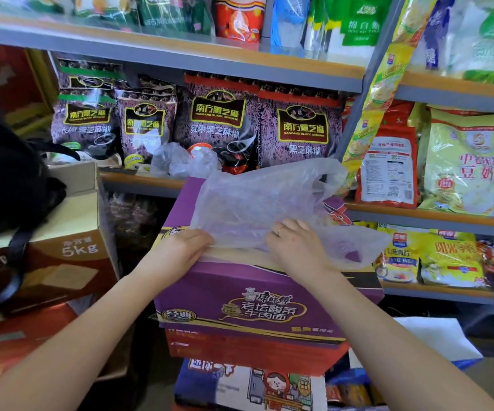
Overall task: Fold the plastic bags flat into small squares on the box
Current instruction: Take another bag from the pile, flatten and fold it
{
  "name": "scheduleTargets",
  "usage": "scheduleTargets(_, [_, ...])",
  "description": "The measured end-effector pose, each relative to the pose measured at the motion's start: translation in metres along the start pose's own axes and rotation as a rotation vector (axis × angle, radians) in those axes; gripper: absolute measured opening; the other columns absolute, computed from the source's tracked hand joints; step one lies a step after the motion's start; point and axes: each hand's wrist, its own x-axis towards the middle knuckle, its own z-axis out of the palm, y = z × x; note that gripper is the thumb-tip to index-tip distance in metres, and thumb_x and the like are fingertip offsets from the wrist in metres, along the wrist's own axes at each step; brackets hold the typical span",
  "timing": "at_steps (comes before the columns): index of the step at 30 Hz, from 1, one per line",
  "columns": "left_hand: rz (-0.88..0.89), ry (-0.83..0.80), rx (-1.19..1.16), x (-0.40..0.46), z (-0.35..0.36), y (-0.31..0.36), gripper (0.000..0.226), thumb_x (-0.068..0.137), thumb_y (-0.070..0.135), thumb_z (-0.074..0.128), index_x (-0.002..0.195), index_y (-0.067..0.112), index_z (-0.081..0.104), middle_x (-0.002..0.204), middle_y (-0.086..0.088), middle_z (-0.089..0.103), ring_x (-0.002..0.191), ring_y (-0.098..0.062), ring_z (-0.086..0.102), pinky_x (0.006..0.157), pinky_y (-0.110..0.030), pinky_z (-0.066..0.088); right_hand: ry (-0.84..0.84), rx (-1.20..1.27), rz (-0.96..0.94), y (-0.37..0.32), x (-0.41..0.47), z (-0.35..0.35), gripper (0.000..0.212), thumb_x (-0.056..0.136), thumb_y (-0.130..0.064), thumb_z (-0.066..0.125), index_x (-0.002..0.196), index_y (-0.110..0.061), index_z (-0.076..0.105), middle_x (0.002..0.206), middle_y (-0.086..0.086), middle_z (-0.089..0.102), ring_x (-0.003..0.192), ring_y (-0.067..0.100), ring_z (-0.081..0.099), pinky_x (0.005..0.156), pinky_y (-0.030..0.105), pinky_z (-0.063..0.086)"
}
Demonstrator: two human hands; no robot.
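A clear plastic bag [257,200] lies on a purple box [240,295] with gold lettering.

Both forearms bare, no sleeves in view. Right hand [294,247] bears one ring [280,231], apparently gold-coloured. Left hand [180,247] unadorned.

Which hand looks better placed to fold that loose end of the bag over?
Probably the right hand. It rests on the clear plastic bag beside the loose end overhanging the purple box on that side. The left hand holds the bag's near-left edge, anchoring it.
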Motion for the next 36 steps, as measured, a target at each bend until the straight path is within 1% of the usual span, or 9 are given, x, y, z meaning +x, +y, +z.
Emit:
scheduleTargets(3, [-0.003, -0.047, 0.054, -0.003, -0.005, -0.008, 0.038, 0.071, 0.011, 0.034, 0.103, 0.024, 0.051, 0.088, -0.006, 0.071, 0.077, -0.021, 0.067, 0.064, -0.027, 0.050, -0.018, 0.000, 0.004, 0.007, 0.001, -0.002, 0.017, 0.064, -0.012, 0.043, 0.066, -0.016, 0.059, 0.060, 0.000, 0.057, 0.052, 0.020, 0.059, 0.063, 0.027, 0.039])
scheduleTargets(7, [-0.049, -0.036, 0.062, -0.011, -0.004, -0.018, 0.057, 0.065, -0.006, 0.035, 0.110, 0.013, 0.065, 0.105, -0.010, 0.070, 0.094, -0.027, 0.068, 0.075, -0.039, 0.056, -0.211, -0.033, 0.064, 0.013, -0.010, -0.001, 0.034, 0.056, -0.010, 0.068, 0.079, -0.014, 0.044, 0.052, 0.000, 0.057, 0.031, 0.019, 0.052, 0.034, 0.018, 0.032])
scheduleTargets(11, [-0.369, -0.170, 0.134, 0.003, -0.008, -0.006, 0.046, 0.082, 0.007, 0.043, 0.122, 0.024, 0.057, 0.126, 0.003, 0.059, 0.114, -0.024, 0.056, 0.087, -0.035, 0.049, -0.306, 0.104, 0.141, 0.017, -0.027, -0.005, 0.025, 0.078, -0.026, 0.068, 0.099, -0.015, 0.059, 0.088, 0.003, 0.068, 0.077, 0.023, 0.067, 0.055, 0.027, 0.047])
scheduleTargets(13, [-0.267, -0.146, 0.230, 0.017, -0.009, 0.017, 0.046, 0.077, 0.029, 0.040, 0.119, 0.022, 0.057, 0.117, 0.001, 0.062, 0.104, -0.025, 0.060, 0.077, -0.034, 0.052, -0.292, 0.218, 0.136, 0.017, -0.032, -0.008, 0.025, 0.086, -0.028, 0.059, 0.108, -0.016, 0.059, 0.104, 0.003, 0.066, 0.092, 0.025, 0.066, 0.063, 0.031, 0.051])
scheduleTargets(17, [0.104, -0.031, 0.155, 0.050, 0.018, 0.058, 0.039, 0.070, 0.031, 0.045, 0.097, 0.014, 0.067, 0.087, -0.005, 0.067, 0.071, -0.026, 0.066, 0.050, -0.032, 0.053, -0.271, 0.130, 0.052, 0.014, -0.030, -0.014, 0.035, 0.055, -0.037, 0.084, 0.079, -0.020, 0.065, 0.069, -0.006, 0.067, 0.059, 0.015, 0.066, 0.039, 0.020, 0.043])
scheduleTargets(21, [0.140, -0.024, 0.313, 0.062, 0.034, 0.063, 0.020, 0.056, 0.015, 0.062, 0.073, 0.016, 0.070, 0.060, -0.001, 0.061, 0.048, -0.022, 0.061, 0.035, -0.021, 0.040, -0.358, 0.119, 0.105, 0.033, -0.042, -0.019, 0.030, 0.069, -0.030, 0.076, 0.092, -0.015, 0.064, 0.080, 0.003, 0.069, 0.075, 0.024, 0.067, 0.057, 0.030, 0.051])
scheduleTargets(26, [-0.057, 0.063, 0.288, 0.053, 0.036, 0.041, 0.014, 0.067, 0.010, 0.051, 0.069, 0.011, 0.065, 0.062, -0.008, 0.061, 0.049, -0.027, 0.061, 0.035, -0.025, 0.042, -0.348, -0.021, 0.304, 0.074, -0.071, -0.019, 0.035, 0.043, -0.018, 0.089, 0.066, -0.013, 0.063, 0.064, 0.003, 0.062, 0.063, 0.026, 0.062, 0.056, 0.030, 0.049])
scheduleTargets(31, [-0.208, 0.090, 0.123, 0.060, 0.038, 0.058, 0.018, 0.069, 0.007, 0.068, 0.085, 0.004, 0.061, 0.080, -0.017, 0.063, 0.075, -0.037, 0.061, 0.057, -0.040, 0.049, -0.169, 0.336, 0.683, 0.079, -0.075, -0.018, 0.009, 0.086, -0.008, 0.054, 0.095, -0.009, 0.054, 0.094, 0.006, 0.052, 0.078, 0.029, 0.055, 0.057, 0.030, 0.035])
scheduleTargets(36, [-0.120, 0.110, 0.124, 0.082, 0.051, 0.080, 0.029, 0.063, 0.016, 0.078, 0.085, 0.008, 0.061, 0.077, -0.010, 0.064, 0.072, -0.032, 0.062, 0.057, -0.036, 0.049, -0.062, 0.624, 0.781, 0.077, -0.072, -0.012, 0.018, 0.081, 0.006, 0.048, 0.093, -0.007, 0.049, 0.096, 0.003, 0.047, 0.081, 0.027, 0.049, 0.063, 0.037, 0.036])
